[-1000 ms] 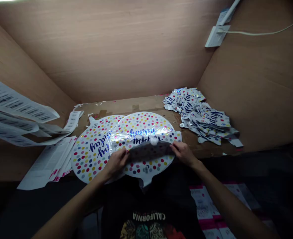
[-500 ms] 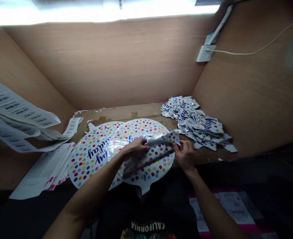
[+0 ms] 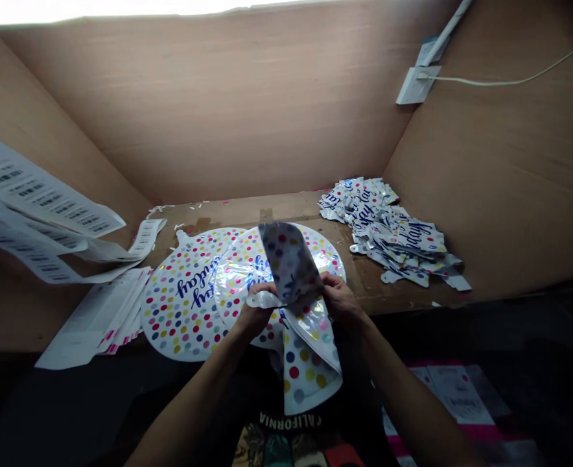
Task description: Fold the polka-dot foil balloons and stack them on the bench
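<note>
A flat foil balloon (image 3: 310, 373) with coloured dots is partly folded between my hands, in front of my body. My left hand (image 3: 256, 316) grips it near its white tail tab (image 3: 265, 299), fingers closed. At the other side my right hand (image 3: 341, 299) pinches its edge. One flap stands up above the hands, while another part hangs below the table edge. Beneath lie two stacks of flat dotted balloons, the left one (image 3: 179, 324) with blue lettering and the right one (image 3: 240, 285) overlapping it.
A heap of folded balloons (image 3: 403, 240) lies on the cardboard-topped table (image 3: 359, 285) at right. Barcode label strips (image 3: 63, 207) hang at left above printed cards (image 3: 96, 318). Wooden panels enclose the back and sides. A power socket (image 3: 417, 84) with a cable is on the right. Printed packets (image 3: 461, 395) lie lower right.
The balloon in my hands has been turned from a low, slanted folded strip to an upright flap with a part hanging down. Both hands have come closer together. My view has tilted down.
</note>
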The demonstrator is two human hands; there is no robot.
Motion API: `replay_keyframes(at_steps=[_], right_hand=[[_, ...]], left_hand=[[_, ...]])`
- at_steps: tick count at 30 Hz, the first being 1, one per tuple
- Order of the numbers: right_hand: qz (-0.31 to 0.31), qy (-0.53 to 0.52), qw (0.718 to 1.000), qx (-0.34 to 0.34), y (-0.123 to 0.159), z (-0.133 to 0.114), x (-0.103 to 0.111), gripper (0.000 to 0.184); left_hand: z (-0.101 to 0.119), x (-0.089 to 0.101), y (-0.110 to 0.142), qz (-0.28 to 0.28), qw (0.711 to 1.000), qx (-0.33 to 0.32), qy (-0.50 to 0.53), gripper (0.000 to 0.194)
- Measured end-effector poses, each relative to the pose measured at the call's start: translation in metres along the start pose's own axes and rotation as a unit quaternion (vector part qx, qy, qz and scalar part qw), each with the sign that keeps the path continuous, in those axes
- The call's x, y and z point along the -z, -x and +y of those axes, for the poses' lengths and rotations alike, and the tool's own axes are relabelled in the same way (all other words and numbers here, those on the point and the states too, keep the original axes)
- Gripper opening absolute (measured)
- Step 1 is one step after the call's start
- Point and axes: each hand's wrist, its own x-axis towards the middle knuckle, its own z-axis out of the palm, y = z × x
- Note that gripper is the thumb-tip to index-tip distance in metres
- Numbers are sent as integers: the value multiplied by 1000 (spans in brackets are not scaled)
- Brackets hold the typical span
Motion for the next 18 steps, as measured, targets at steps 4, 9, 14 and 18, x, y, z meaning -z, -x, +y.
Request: replay_keyframes(at_steps=[4, 9, 14, 18], right_hand=[[46, 133, 989, 52, -8, 5, 6, 15], [59, 148, 986, 39, -9, 5, 7, 27], [-55, 12, 991, -124, 21, 11, 0, 53], [-51, -31, 993, -103, 36, 16, 2, 38]], left_hand=[[2, 5, 8, -24, 991, 83, 104, 49], [-9, 6, 25, -138, 979, 147, 15, 47], [-28, 3, 32, -72, 987, 141, 15, 36], [-23, 8, 33, -92, 988, 109, 52, 31]])
